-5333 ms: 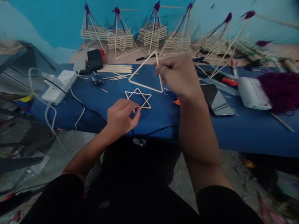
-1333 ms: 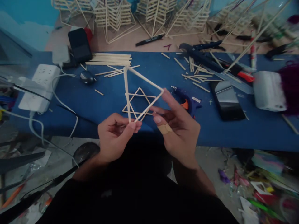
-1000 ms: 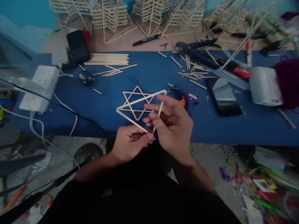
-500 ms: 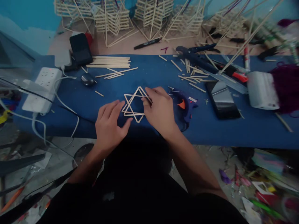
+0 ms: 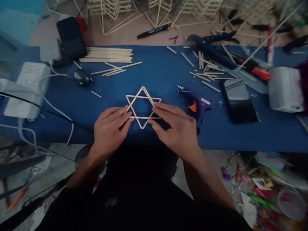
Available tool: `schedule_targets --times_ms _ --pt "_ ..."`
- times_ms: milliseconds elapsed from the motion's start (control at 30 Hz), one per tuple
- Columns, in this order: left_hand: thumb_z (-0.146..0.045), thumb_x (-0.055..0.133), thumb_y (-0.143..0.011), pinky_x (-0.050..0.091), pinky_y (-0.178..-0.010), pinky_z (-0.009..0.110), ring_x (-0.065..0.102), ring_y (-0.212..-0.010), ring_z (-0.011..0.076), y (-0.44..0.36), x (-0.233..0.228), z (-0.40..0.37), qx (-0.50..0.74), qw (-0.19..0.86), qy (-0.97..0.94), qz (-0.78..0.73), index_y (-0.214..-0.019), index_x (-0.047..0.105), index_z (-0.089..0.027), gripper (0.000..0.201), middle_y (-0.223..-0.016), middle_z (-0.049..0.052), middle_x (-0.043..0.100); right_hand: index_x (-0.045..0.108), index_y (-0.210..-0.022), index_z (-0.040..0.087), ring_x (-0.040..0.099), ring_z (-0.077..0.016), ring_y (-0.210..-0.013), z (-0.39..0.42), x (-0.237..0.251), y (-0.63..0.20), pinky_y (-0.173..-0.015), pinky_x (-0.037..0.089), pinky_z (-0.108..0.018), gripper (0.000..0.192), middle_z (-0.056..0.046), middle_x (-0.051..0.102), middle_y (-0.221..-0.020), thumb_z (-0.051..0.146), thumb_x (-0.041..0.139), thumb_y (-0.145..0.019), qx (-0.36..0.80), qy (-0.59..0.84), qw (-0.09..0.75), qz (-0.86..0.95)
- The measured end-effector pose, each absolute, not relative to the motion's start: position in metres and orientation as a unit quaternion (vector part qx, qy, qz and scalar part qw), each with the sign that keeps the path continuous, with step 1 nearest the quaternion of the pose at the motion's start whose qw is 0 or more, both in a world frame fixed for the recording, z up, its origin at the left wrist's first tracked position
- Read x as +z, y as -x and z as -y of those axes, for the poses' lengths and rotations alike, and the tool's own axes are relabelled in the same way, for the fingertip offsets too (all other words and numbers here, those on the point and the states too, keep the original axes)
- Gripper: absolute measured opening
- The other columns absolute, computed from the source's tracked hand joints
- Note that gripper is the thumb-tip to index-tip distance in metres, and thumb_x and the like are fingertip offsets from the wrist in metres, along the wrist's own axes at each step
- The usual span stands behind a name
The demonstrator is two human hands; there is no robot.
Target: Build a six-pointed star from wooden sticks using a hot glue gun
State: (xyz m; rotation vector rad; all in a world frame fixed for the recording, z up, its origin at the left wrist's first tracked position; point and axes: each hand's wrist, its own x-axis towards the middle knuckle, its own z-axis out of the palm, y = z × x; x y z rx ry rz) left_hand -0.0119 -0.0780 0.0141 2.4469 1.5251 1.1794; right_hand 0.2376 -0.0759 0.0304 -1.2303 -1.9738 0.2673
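Between my hands is a six-pointed star of thin wooden sticks (image 5: pixel 143 97), made of two overlapping triangles, over the blue work surface (image 5: pixel 154 72). My left hand (image 5: pixel 109 126) pinches the star's left corner between thumb and fingers. On the opposite side, my right hand (image 5: pixel 176 128) grips the right edge, its fingertips along the slanted stick and its thumb near the bottom. The right and lower left corners are partly covered by my fingers. A dark blue glue gun (image 5: pixel 198 107) with an orange trigger lies just right of my right hand.
Long sticks (image 5: pixel 108 54) lie in a bundle at back left, near a mouse (image 5: pixel 81 77) and a power strip (image 5: pixel 27 89). Cut stick pieces (image 5: pixel 202 73), a cutter tool (image 5: pixel 211 53) and a phone (image 5: pixel 238 101) are at right. A marker (image 5: pixel 154 31) and stick structures (image 5: pixel 113 8) stand behind.
My right hand has moved from the star's upper right side to its right edge, fingers more spread. My left hand has closed on the left corner. The view has shifted slightly.
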Motion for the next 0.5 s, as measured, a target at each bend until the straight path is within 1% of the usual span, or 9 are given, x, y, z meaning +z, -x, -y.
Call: schedule_targets --times_ms 133,267,367,500 --pt "-0.016 0.081 -0.108 0.074 -0.103 0.049 0.088 -0.114 0.0291 0.014 0.02 0.077 0.373 0.035 -0.79 -0.486 -0.124 0.091 -0.026 0.022 -0.129 0.006 0.09 0.089 -0.127 0.022 0.089 -0.0286 -0.118 0.076 0.029 -0.235 -0.107 0.075 -0.046 0.024 -0.009 0.089 -0.132 0.021 0.083 -0.103 0.097 0.491 0.397 0.769" --pt "-0.014 0.078 -0.109 0.074 -0.101 0.046 0.087 -0.112 0.0285 0.014 0.027 0.078 0.366 0.046 -0.794 -0.483 -0.13 0.088 -0.024 0.025 -0.126 0.006 0.091 0.089 -0.126 0.025 0.089 -0.0303 -0.117 0.076 0.032 -0.237 -0.104 0.077 -0.05 0.027 -0.009 0.089 -0.13 0.02 0.083 -0.1 0.134 0.5 0.406 0.753" --pt "-0.016 0.078 -0.109 0.074 -0.101 0.046 0.087 -0.113 0.0293 0.015 0.03 0.078 0.351 0.049 -0.793 -0.496 -0.138 0.085 -0.025 0.031 -0.122 0.006 0.091 0.089 -0.127 0.029 0.089 -0.0313 -0.119 0.076 0.035 -0.239 -0.103 0.078 -0.054 0.03 -0.007 0.089 -0.131 0.02 0.081 -0.099 0.153 0.506 0.398 0.75" --pt "-0.022 0.078 -0.109 0.071 -0.104 0.05 0.085 -0.114 0.0316 0.016 0.031 0.077 0.332 0.072 -0.785 -0.518 -0.136 0.086 -0.028 0.029 -0.123 0.006 0.09 0.088 -0.126 0.032 0.088 -0.032 -0.121 0.076 0.039 -0.239 -0.106 0.077 -0.057 0.03 -0.005 0.088 -0.132 0.021 0.08 -0.1 0.164 0.52 0.383 0.746"
